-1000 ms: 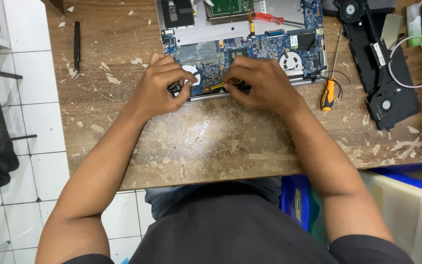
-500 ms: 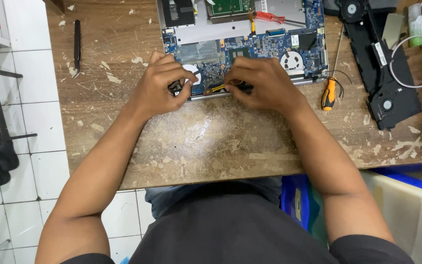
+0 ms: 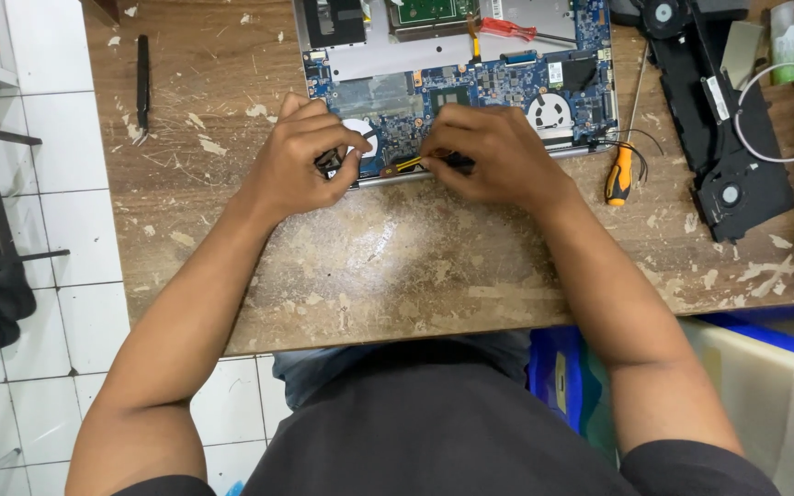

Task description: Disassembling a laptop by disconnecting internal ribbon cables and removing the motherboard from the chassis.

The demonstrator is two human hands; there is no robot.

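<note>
Seen from the head camera, an opened laptop lies on a worn wooden workbench, its blue circuit board exposed. The right hand pinches what looks like a small yellow-handled tool at the board's near edge, while the left hand curls over a dark part beside it, apparently steadying it. An orange screwdriver lies nearby.

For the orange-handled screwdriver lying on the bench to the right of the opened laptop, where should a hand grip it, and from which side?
Grip the orange-handled screwdriver by its thick orange handle, coming from above and the right. It lies flat on the wooden bench, handle toward the person and thin shaft pointing away. The handle's left side is crowded by black wires at the laptop's corner, while the right side looks freer.
</note>
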